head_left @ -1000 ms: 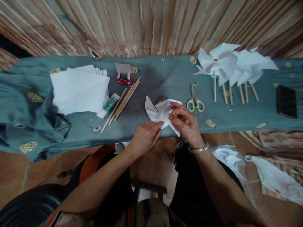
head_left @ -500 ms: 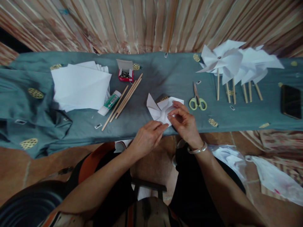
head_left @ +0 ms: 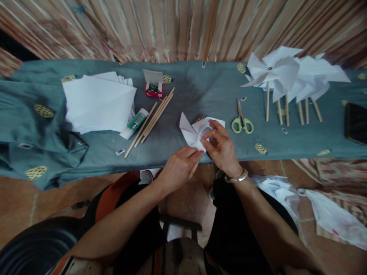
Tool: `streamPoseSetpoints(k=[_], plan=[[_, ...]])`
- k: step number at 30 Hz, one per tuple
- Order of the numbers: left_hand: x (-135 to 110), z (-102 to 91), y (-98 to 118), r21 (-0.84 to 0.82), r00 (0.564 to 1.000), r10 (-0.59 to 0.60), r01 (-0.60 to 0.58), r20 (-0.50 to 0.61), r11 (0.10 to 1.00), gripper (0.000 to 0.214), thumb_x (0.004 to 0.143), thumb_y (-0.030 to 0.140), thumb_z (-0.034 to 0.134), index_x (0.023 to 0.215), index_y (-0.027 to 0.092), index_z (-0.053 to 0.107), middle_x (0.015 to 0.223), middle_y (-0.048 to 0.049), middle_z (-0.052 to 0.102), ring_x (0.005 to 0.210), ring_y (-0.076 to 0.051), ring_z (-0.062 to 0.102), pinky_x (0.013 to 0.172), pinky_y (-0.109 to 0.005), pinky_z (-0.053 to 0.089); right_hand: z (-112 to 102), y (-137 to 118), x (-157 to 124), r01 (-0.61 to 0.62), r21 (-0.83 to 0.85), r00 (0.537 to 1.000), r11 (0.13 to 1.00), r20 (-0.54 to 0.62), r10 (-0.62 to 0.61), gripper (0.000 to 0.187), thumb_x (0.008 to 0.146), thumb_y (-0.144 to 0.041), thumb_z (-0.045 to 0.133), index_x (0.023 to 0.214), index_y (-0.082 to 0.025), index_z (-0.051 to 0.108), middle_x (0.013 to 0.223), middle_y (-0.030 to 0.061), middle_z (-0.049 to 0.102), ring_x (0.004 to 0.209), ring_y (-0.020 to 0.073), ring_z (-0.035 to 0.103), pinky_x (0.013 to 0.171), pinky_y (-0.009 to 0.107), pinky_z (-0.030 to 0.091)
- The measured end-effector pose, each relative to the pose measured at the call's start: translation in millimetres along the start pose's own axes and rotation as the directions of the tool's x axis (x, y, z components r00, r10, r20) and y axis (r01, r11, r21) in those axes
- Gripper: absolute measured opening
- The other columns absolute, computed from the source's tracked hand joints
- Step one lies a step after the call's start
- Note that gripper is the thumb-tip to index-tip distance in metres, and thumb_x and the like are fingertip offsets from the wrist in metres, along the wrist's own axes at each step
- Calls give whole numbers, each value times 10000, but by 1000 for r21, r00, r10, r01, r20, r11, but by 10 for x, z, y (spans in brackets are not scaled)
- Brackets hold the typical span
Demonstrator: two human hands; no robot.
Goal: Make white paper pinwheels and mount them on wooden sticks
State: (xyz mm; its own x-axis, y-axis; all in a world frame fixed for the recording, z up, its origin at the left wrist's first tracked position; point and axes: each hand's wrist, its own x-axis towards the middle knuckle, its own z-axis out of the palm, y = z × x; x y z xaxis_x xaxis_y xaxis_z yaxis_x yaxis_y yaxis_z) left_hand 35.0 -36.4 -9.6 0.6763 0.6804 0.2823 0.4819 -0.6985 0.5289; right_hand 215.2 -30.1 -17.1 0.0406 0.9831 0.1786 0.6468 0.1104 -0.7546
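Observation:
A white paper pinwheel (head_left: 188, 129), partly folded, lies near the front edge of the table between my hands. One of its blades stands up at the left. My left hand (head_left: 181, 166) pinches the paper's lower edge with thumb and fingers together. At its right side my right hand (head_left: 220, 147) grips the paper, thumb and index finger close to the centre and another finger up near the far corner. My fingers hide part of the middle. Green-handled scissors (head_left: 242, 124) lie just right of my right hand.
Wooden sticks (head_left: 151, 120), a glue box (head_left: 134, 123), a red box of small metal pieces (head_left: 154, 89) and stacked white paper (head_left: 99, 101) lie leftward. Finished pinwheels on sticks (head_left: 273, 72) and a dark phone (head_left: 355, 123) lie right. The cloth-covered table (head_left: 200, 95) backs onto a curtain (head_left: 183, 34).
Both hands keep hold of the paper, with the right thumb and fingers shifted slightly inward. The whole view has shifted a little.

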Motion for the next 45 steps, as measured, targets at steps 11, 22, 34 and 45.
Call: streamPoseSetpoints(k=[11,22,34,45], plan=[[20,-26,11,15,999,-5,4,38,1000,218,938,159,456,1097,127,602,975,-76,656,946,-189,620,850,-327,550,12,-19,-1,-3,-50,1000,999,15,3,98,851,-309,589,854,-225,639,1428,64,467,1310,282,445,1103,488,355],[8,-30,19,18,999,-9,9,31,1000,217,930,159,470,1103,136,599,981,-77,658,937,-189,623,828,-330,553,27,-37,-7,-29,-16,999,999,-20,29,74,822,-276,617,887,-241,620,1410,57,480,1308,274,449,1124,512,337],[-20,-4,-6,-3,1000,-16,16,12,1000,224,940,182,464,1116,148,597,1012,-74,661,949,-182,621,846,-319,543,30,-60,-27,-16,-29,998,999,-55,14,42,829,-271,601,855,-240,609,1401,63,490,1312,282,442,1113,521,339],[-7,-1,-3,-7,1000,-11,11,26,1000,215,931,163,467,1086,151,616,994,-77,652,942,-183,620,830,-328,548,29,-79,-60,-3,-35,998,999,-59,1,66,853,-282,572,872,-246,623,1403,53,495,1328,272,429,1106,505,362]])
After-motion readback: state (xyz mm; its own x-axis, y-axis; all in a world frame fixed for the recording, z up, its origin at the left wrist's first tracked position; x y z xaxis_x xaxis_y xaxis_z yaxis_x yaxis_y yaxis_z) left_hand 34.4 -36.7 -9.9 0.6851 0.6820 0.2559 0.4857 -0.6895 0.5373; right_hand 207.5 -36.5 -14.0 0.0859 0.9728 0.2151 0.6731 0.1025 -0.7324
